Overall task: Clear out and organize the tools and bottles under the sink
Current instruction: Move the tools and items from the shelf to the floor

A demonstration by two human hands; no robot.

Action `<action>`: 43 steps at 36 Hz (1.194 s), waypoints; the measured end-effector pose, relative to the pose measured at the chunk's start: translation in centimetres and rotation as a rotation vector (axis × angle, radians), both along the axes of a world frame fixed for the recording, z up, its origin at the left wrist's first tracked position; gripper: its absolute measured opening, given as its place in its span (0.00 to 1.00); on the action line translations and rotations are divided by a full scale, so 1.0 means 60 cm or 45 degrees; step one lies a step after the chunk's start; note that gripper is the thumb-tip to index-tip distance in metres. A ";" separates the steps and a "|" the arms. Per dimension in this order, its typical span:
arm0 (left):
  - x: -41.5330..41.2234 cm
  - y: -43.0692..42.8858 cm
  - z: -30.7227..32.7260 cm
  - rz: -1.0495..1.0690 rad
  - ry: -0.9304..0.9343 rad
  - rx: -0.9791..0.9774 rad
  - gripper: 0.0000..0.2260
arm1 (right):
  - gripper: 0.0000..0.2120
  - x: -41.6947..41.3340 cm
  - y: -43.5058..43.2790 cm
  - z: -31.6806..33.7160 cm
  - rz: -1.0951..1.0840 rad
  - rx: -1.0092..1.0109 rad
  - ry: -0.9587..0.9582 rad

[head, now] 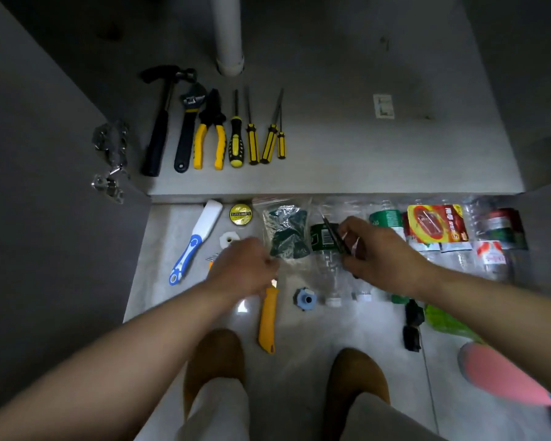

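On the cabinet floor (331,154) lie a hammer (159,122), a wrench (188,128), yellow pliers (210,135) and several yellow-black screwdrivers (252,135) in a row. Empty plastic bottles (439,230) lie side by side on the tiled floor in front. My right hand (376,246) is shut on thin dark tweezers (333,232) above a clear bottle (330,268). My left hand (242,265) rests, fingers curled, over the top of a yellow utility knife (268,319), beside a clear bag of green parts (287,233). Whether it grips the knife is hidden.
A white drain pipe (228,33) stands at the cabinet's back. On the tiles lie a blue-white scraper (194,240), a yellow tape roll (240,214), a white nut (229,240), a blue fitting (305,299), black parts (412,326), a green bag (449,323). A pink slipper (500,374) sits at the right.
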State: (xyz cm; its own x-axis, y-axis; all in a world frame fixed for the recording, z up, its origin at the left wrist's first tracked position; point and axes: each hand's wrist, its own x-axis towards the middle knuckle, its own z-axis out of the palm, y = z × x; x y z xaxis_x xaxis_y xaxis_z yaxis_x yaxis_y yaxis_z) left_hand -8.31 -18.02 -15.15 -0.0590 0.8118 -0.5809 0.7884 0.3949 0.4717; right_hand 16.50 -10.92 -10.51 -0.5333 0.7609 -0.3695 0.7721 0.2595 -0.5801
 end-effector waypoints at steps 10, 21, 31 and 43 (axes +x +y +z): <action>-0.018 0.200 0.082 -0.142 0.347 0.905 0.08 | 0.09 0.103 -0.126 -0.070 -0.103 -0.125 -0.198; 0.017 0.287 0.046 -0.363 0.778 0.895 0.13 | 0.08 0.179 -0.178 -0.134 -0.208 -0.242 -0.367; 0.027 0.265 0.072 -0.036 0.260 0.784 0.07 | 0.08 0.153 -0.176 -0.144 -0.187 -0.161 -0.454; 0.088 0.032 0.116 0.300 -0.891 0.217 0.11 | 0.07 0.005 -0.109 -0.011 -0.874 -0.618 0.779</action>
State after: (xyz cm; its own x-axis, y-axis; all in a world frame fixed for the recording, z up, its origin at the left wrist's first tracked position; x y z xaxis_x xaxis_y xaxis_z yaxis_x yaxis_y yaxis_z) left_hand -3.05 -16.11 -8.22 0.0941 0.9054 -0.4141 0.1865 0.3925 0.9006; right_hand 16.79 -17.47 -11.18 -0.2415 0.8134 -0.5292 0.2040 -0.4906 -0.8472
